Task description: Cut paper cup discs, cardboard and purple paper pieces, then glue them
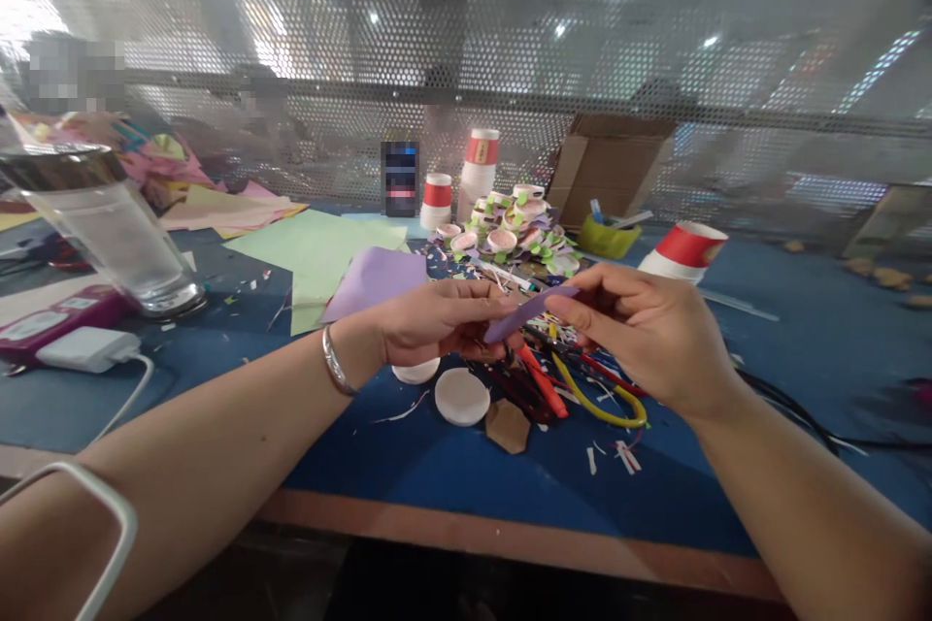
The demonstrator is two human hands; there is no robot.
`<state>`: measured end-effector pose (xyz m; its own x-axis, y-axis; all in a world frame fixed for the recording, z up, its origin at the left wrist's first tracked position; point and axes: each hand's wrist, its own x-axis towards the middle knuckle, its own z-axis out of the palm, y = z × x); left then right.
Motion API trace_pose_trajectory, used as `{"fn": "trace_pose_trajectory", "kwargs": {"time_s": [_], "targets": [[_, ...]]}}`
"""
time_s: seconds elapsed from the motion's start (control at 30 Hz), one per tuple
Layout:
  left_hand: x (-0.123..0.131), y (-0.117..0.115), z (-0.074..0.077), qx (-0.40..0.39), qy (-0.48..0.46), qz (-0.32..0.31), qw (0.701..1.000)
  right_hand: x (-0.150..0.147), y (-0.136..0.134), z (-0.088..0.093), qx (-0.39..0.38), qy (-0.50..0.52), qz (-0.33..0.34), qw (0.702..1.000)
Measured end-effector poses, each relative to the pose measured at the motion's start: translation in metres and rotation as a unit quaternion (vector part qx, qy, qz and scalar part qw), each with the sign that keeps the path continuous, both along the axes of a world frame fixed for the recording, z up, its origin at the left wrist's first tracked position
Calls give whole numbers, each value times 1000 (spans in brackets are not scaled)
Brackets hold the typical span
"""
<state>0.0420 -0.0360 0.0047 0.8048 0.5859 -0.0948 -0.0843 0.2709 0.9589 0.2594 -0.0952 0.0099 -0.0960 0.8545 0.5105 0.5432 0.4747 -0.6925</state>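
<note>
A small purple paper piece (530, 313) is stretched between my two hands above the blue table. My left hand (444, 315), with a silver bracelet at the wrist, pinches its left end. My right hand (633, 325) grips the right end between thumb and fingers. Below lie a white disc (462, 397), a brown hexagonal piece (508, 427), an orange-red pen (543, 380) and a yellow-handled tool (601, 412). Behind my left hand sits a larger purple sheet (379, 283), partly over a green sheet (306, 247).
A glass of water (123, 238) and a purple power strip (62, 322) stand left. Behind are a pile of small decorated cups (502, 241), stacked red-and-white cups (482, 150), a phone (400, 179), a cardboard box (608, 170) and a yellow-green holder (608, 238).
</note>
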Motion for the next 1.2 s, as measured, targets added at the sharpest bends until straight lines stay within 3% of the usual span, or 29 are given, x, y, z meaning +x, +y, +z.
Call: {"fn": "trace_pose_trajectory", "kwargs": {"time_s": [0.5, 0.77, 0.97, 1.2], "targets": [[1, 0, -1, -62, -39, 12, 997, 1, -1, 3, -33, 44, 12, 998], [8, -3, -6, 98, -115, 152, 977, 1, 2, -1, -98, 110, 79, 986], [16, -3, -15, 176, -128, 182, 959, 0, 3, -5, -108, 119, 64, 985], [15, -8, -12, 76, -58, 156, 983, 0, 6, -8, -95, 91, 58, 990]]}}
